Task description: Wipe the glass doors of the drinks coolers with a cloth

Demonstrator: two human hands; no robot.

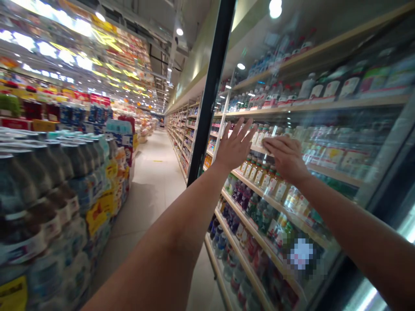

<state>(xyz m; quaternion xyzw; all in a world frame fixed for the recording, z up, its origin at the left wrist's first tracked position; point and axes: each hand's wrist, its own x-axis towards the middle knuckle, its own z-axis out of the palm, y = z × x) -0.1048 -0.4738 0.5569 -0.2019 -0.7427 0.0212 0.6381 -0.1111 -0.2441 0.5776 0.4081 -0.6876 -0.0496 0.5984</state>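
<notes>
A glass door (327, 172) with a dark upright frame (211, 93) stands in front of me, and rows of bottles on shelves show in its pane. My left hand (235, 146) is raised at the pane near the frame, fingers spread and palm toward the glass. To its right, my right hand (287, 157) is at the pane too, its fingers bent and pressed together. Whatever its fingertips hold, if anything, cannot be made out. Small bottles with pale labels (257, 172) appear just below both hands.
Wrapped packs of dark bottles (48, 172) are stacked at the left, with yellow price signs (100, 211) on them. A pale tiled aisle (155, 172) runs away between these stacks and long shelves (184, 138). A pixelated patch covers part of the lower pane.
</notes>
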